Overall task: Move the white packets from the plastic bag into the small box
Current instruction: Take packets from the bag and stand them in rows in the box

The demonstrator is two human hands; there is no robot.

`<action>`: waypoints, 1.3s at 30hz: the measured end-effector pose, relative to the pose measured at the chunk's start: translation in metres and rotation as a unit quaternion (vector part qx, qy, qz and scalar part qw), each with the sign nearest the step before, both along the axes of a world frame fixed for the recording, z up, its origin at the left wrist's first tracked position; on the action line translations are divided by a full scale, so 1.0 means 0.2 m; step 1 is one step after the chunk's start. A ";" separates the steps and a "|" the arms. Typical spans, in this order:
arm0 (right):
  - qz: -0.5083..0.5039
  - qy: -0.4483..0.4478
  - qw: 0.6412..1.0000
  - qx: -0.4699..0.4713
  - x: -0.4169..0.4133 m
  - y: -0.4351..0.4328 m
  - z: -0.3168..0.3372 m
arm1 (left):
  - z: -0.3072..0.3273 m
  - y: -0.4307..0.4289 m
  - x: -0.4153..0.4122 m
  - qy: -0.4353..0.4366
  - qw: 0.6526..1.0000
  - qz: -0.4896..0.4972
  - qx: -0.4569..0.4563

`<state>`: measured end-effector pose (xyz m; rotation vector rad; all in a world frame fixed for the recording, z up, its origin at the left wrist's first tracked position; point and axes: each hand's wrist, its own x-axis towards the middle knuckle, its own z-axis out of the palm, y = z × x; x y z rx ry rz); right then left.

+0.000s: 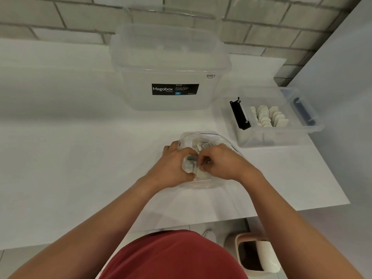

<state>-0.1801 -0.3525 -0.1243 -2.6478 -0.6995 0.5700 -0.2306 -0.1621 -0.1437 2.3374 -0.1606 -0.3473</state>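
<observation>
White tabletop [80, 158] below a grey brick wall [60, 15]: a plastic bag [203, 137] was gripped by both hands.
The plastic bag was seen at the near middle of the tabletop, with the left hand [173, 168] curled round its left side and the right hand [223, 164] pinched at its crumpled mouth. White packets [267, 116] were stood in rows in the small box [281, 137], set well to the right of the bag; more were glimpsed through the bag's film. A large clear tub [171, 77] labelled Megabox was placed behind the bag.
</observation>
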 end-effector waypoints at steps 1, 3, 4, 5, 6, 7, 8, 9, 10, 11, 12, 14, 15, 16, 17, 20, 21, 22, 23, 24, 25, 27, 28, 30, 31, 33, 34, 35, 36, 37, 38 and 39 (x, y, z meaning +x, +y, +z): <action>-0.031 -0.010 0.999 0.034 0.00 -0.01 0.01 | 0.01 0.00 0.00 -0.002 1.000 -0.002 0.001; -0.079 -0.014 0.993 0.083 0.00 -0.01 0.03 | 0.03 0.00 0.00 -0.014 1.000 -0.012 0.008; -0.088 -0.011 0.992 0.093 -0.01 0.00 0.04 | 0.03 0.00 0.00 -0.016 1.000 -0.011 0.010; -0.086 -0.009 0.992 0.094 -0.01 0.01 0.04 | 0.03 -0.01 0.01 -0.018 1.000 -0.002 0.009; -0.077 -0.011 0.993 0.087 -0.02 0.02 0.05 | 0.02 -0.01 0.02 -0.020 1.000 0.012 0.012; -0.067 -0.015 0.994 0.080 -0.03 0.03 0.05 | 0.00 -0.01 0.03 -0.022 0.999 0.022 0.022; -0.060 -0.021 0.995 0.079 -0.04 0.04 0.05 | -0.01 -0.01 0.03 -0.028 0.999 0.028 0.036; -0.057 -0.034 0.994 0.081 -0.04 0.04 0.05 | -0.03 -0.01 0.04 -0.036 0.998 0.030 0.053; -0.058 -0.057 0.993 0.081 -0.05 0.03 0.05 | -0.04 -0.02 0.04 -0.042 0.997 0.032 0.063; -0.063 -0.084 0.992 0.072 -0.06 0.02 0.05 | -0.05 -0.02 0.05 -0.050 0.996 0.035 0.068; -0.070 -0.105 0.991 0.054 -0.06 0.01 0.05 | -0.06 -0.02 0.05 -0.056 0.995 0.040 0.068; -0.087 -0.114 0.990 0.000 -0.07 -0.02 0.04 | -0.08 -0.02 0.06 -0.066 0.994 0.050 0.065; -0.098 -0.103 0.990 -0.018 -0.08 -0.02 0.04 | -0.08 -0.02 0.06 -0.069 0.994 0.057 0.059; -0.112 -0.086 0.990 -0.026 -0.08 -0.03 0.04 | -0.09 -0.02 0.05 -0.069 0.994 0.067 0.046; -0.126 -0.067 0.989 -0.024 -0.08 -0.03 0.03 | -0.10 -0.02 0.05 -0.065 0.994 0.080 0.026; -0.161 -0.022 0.987 0.011 -0.08 -0.04 0.03 | -0.11 -0.01 0.04 -0.051 0.990 0.125 -0.050; -0.171 -0.020 0.985 0.032 -0.08 -0.04 0.03 | -0.11 -0.01 0.04 -0.049 0.988 0.130 -0.066; -0.184 -0.020 0.981 0.057 -0.08 -0.04 0.03 | -0.11 0.00 0.04 -0.048 0.987 0.132 -0.074; -0.195 -0.023 0.977 0.086 -0.08 -0.04 0.03 | -0.11 0.00 0.05 -0.047 0.988 0.130 -0.073; -0.199 -0.026 0.974 0.108 -0.08 -0.03 0.04 | -0.12 0.00 0.05 -0.044 0.989 0.126 -0.066; -0.186 -0.040 0.975 0.116 -0.08 -0.03 0.05 | -0.12 0.00 0.06 -0.037 0.992 0.113 -0.051; -0.110 -0.082 0.987 0.083 -0.08 -0.01 0.09 | -0.14 0.00 0.07 -0.023 0.998 0.064 0.002; -0.061 -0.100 0.992 0.040 -0.09 0.01 0.12 | -0.15 0.00 0.08 -0.023 0.999 0.039 0.030; 0.003 -0.107 0.994 -0.019 -0.09 0.06 0.18 | -0.17 -0.01 0.10 -0.021 0.998 0.019 0.064; 0.011 -0.107 0.994 -0.017 -0.08 0.08 0.20 | -0.17 -0.02 0.11 -0.020 0.997 0.024 0.067; 0.007 -0.121 0.993 -0.004 -0.06 0.09 0.20 | -0.17 -0.02 0.11 -0.027 0.997 0.036 0.058; 0.005 -0.127 0.992 -0.005 -0.05 0.08 0.19 | -0.18 -0.02 0.12 -0.029 0.997 0.039 0.054; 0.002 -0.124 0.992 -0.012 -0.03 0.07 0.18 | -0.18 -0.02 0.12 -0.029 0.997 0.040 0.054; 0.005 -0.117 0.993 -0.019 -0.02 0.06 0.17 | -0.17 -0.01 0.12 -0.026 0.997 0.042 0.052; 0.008 -0.112 0.993 -0.025 -0.02 0.04 0.17 | -0.17 -0.01 0.11 -0.018 0.997 0.046 0.051; 0.008 -0.112 0.993 -0.023 -0.02 0.03 0.18 | -0.16 -0.01 0.11 -0.014 0.998 0.047 0.051; 0.005 -0.117 0.993 -0.015 -0.02 0.01 0.20 | -0.15 -0.02 0.10 -0.013 0.997 0.046 0.053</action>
